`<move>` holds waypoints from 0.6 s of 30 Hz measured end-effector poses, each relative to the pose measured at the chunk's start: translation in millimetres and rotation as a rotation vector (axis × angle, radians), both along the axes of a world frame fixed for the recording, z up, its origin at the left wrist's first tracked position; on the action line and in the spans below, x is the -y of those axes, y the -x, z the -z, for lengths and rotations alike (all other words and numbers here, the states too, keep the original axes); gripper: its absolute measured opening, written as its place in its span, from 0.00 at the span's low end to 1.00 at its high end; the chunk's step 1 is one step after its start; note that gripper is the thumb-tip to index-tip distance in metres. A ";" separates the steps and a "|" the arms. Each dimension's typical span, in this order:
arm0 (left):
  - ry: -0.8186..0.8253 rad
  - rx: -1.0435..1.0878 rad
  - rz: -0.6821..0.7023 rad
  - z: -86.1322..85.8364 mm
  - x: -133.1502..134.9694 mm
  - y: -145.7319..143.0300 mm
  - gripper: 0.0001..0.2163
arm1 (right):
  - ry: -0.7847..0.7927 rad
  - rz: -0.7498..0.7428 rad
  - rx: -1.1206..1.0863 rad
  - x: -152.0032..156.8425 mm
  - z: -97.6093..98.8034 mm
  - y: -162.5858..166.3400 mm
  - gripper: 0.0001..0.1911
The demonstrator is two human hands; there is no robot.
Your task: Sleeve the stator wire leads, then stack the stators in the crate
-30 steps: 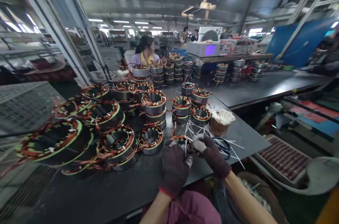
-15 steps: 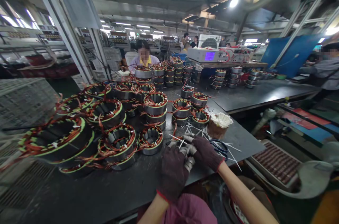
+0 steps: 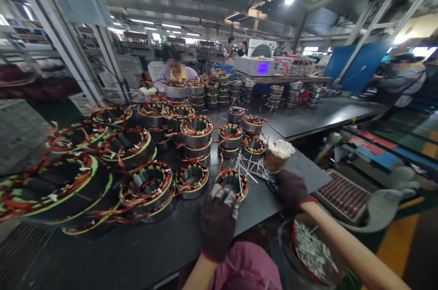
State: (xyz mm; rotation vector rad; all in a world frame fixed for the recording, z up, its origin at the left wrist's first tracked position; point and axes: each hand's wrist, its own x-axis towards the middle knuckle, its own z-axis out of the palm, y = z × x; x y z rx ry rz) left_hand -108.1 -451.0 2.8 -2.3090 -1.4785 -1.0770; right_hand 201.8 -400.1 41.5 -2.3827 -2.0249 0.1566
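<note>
My left hand (image 3: pixel 219 217), in a dark glove with taped fingertips, is closed over the near rim of a motor stator (image 3: pixel 236 181) wound with copper wire. A white tie strip lies across this stator's right side. At the right, my right hand (image 3: pixel 290 189), also gloved, is at the dark-handled scissors (image 3: pixel 271 183); its fingers are mostly hidden, so I cannot tell whether they grip. Loose white tie strips (image 3: pixel 251 166) are scattered behind, beside a brown tub (image 3: pixel 273 163) packed with more strips.
Many stators (image 3: pixel 147 185), some stacked, crowd the left and middle of the dark table (image 3: pixel 153 244). A bin of white offcuts (image 3: pixel 313 249) stands below the table edge at right. A tester with a lit screen (image 3: pixel 263 68) is behind. A co-worker (image 3: pixel 176 73) sits opposite.
My right hand has left the stator and moved right to the scissors. My left hand has shifted onto the stator's near rim. The view has turned slightly right.
</note>
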 end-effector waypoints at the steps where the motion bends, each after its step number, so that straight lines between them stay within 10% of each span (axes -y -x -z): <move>1: 0.000 0.015 -0.002 -1.7 -0.5 -2.2 0.14 | -0.011 0.012 -0.003 1.6 -3.9 -1.7 0.12; 18: -0.018 0.206 0.080 1.8 -10.8 -13.8 0.06 | 0.012 -0.436 0.180 63.0 -52.0 15.2 0.23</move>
